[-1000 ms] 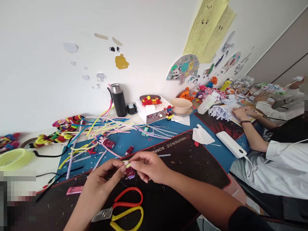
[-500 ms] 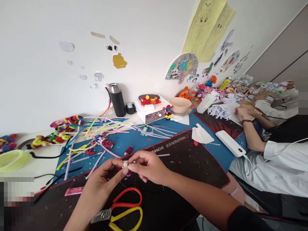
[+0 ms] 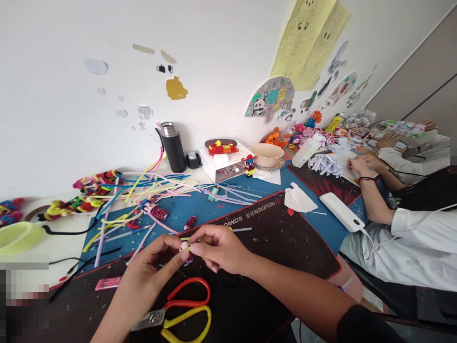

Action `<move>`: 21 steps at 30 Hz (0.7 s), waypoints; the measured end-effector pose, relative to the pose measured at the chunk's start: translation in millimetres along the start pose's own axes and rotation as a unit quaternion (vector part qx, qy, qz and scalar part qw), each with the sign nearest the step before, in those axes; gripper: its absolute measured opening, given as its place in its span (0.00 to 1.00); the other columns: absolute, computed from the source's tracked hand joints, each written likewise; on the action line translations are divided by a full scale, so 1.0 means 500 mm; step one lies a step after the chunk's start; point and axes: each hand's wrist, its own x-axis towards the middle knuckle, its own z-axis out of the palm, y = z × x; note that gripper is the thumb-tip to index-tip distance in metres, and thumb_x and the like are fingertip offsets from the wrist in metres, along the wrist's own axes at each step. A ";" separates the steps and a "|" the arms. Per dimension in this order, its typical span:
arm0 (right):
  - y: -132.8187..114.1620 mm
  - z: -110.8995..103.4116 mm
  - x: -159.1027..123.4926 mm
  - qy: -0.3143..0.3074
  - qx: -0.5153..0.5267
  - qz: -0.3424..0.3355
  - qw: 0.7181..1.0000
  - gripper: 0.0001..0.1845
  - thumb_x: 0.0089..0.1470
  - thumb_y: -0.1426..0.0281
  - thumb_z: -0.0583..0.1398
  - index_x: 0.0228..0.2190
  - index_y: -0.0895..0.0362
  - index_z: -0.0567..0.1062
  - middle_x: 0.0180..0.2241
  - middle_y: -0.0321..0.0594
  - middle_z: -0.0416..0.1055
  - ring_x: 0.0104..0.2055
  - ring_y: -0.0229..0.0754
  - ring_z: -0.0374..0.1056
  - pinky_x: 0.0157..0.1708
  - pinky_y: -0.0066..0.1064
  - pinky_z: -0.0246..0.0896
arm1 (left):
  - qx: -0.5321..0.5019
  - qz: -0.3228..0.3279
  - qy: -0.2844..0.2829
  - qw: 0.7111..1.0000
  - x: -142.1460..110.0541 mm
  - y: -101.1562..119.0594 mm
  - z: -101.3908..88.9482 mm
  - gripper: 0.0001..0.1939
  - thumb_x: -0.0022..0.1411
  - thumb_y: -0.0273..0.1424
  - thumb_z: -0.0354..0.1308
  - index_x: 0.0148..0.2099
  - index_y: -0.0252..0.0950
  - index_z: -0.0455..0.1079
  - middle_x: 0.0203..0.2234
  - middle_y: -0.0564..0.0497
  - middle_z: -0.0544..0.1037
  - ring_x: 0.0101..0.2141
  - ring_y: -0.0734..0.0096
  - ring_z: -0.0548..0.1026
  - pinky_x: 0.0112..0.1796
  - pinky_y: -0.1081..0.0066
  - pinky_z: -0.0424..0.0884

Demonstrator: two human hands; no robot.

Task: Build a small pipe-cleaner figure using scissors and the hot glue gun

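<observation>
My left hand (image 3: 153, 269) pinches a small craft piece with a pale pink-white ball (image 3: 184, 246) between thumb and forefinger. From the other side, my right hand (image 3: 223, 252) is closed on a thin yellow-green pipe cleaner (image 3: 187, 249) that passes by the ball. A bit of purple shows under the fingertips; the rest of the piece is hidden. Below the hands, scissors (image 3: 187, 309) with one red and one yellow handle lie on the black desk mat (image 3: 285, 247). Just beyond the fingers sits a small dark-red fuzzy piece (image 3: 190, 222).
Loose pipe cleaners (image 3: 153, 183) and a dark-red fuzzy figure (image 3: 157, 209) cover the left back. Behind stand a black thermos (image 3: 173, 147), a white box (image 3: 210, 164) and a beige bowl (image 3: 267, 155). A white power bank (image 3: 341, 214) lies near a co-worker's arm (image 3: 374, 200) on the right.
Both hands stay together around the small piece. The yellow-green pipe cleaner has shifted slightly, and a bit of it now shows above the ball. The view has moved a little.
</observation>
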 end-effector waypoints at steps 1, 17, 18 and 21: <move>-0.001 0.001 0.000 -0.001 0.003 0.003 1.000 0.25 0.60 0.49 0.72 0.44 0.59 0.80 0.20 0.26 0.70 0.15 0.31 0.61 0.16 0.23 0.54 | -0.003 -0.002 -0.002 1.000 0.000 0.001 -0.001 0.17 0.63 0.50 0.71 0.40 0.42 0.81 0.33 0.49 0.84 0.34 0.61 0.82 0.36 0.69 0.79; -0.017 0.007 -0.004 -0.005 0.030 0.018 0.999 0.28 0.56 0.46 0.74 0.38 0.58 0.79 0.16 0.25 0.67 0.13 0.31 0.58 0.14 0.24 0.50 | -0.051 -0.040 -0.033 0.997 -0.001 0.019 -0.004 0.23 0.59 0.55 0.73 0.37 0.40 0.80 0.29 0.49 0.81 0.31 0.63 0.78 0.33 0.69 0.76; -0.018 0.007 -0.005 -0.007 0.029 0.016 0.999 0.28 0.56 0.46 0.73 0.38 0.58 0.79 0.15 0.25 0.67 0.13 0.31 0.58 0.14 0.24 0.50 | -0.052 -0.040 -0.033 0.997 -0.001 0.019 -0.005 0.23 0.59 0.55 0.73 0.37 0.40 0.80 0.29 0.49 0.81 0.31 0.63 0.78 0.33 0.69 0.76; -0.021 0.008 -0.006 -0.009 0.029 0.013 0.999 0.28 0.57 0.46 0.73 0.38 0.58 0.79 0.15 0.25 0.67 0.13 0.31 0.57 0.14 0.24 0.49 | -0.053 -0.040 -0.036 0.997 -0.001 0.020 -0.005 0.23 0.59 0.55 0.72 0.36 0.40 0.80 0.28 0.50 0.80 0.30 0.64 0.77 0.33 0.69 0.75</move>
